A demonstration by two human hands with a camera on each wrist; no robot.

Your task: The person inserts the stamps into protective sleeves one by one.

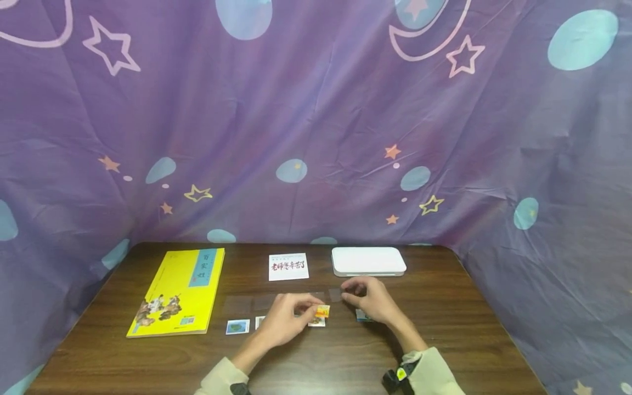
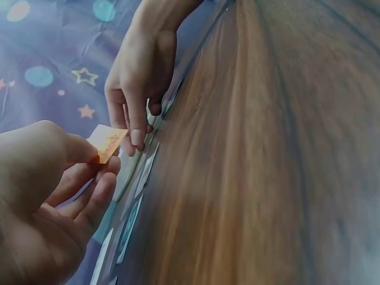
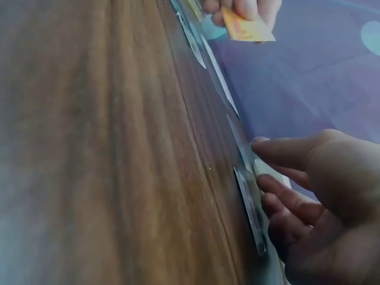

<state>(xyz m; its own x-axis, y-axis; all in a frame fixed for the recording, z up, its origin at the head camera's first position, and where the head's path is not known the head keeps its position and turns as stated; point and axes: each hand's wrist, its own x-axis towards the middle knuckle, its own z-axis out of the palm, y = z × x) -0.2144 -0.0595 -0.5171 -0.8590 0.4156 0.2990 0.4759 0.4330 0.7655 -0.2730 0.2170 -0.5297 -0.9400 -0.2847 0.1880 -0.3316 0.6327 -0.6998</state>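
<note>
My left hand [image 1: 288, 318] pinches a small orange-and-yellow stamp-like card [image 1: 322, 311] between thumb and fingers, raised above the table. Under it, partly covered, lies another small picture card [image 1: 317, 322]. My right hand [image 1: 369, 299] has its thumb and fingers loosely curved and apart, fingertips right at the edge of a clear plastic sleeve [image 1: 336, 295]. A blue picture card [image 1: 362, 315] lies below the right hand, partly hidden by it. At the left of the row, a white-bordered card with a green picture [image 1: 238, 327] lies flat; the card beside it is mostly hidden by the left hand.
More clear sleeves [image 1: 238, 304] lie in a row behind the cards. A yellow book [image 1: 185, 293] is at the left of the wooden table [image 1: 316, 367]. At the back are a white card with red writing [image 1: 288, 274] and a white case [image 1: 368, 261]. A purple curtain surrounds the table.
</note>
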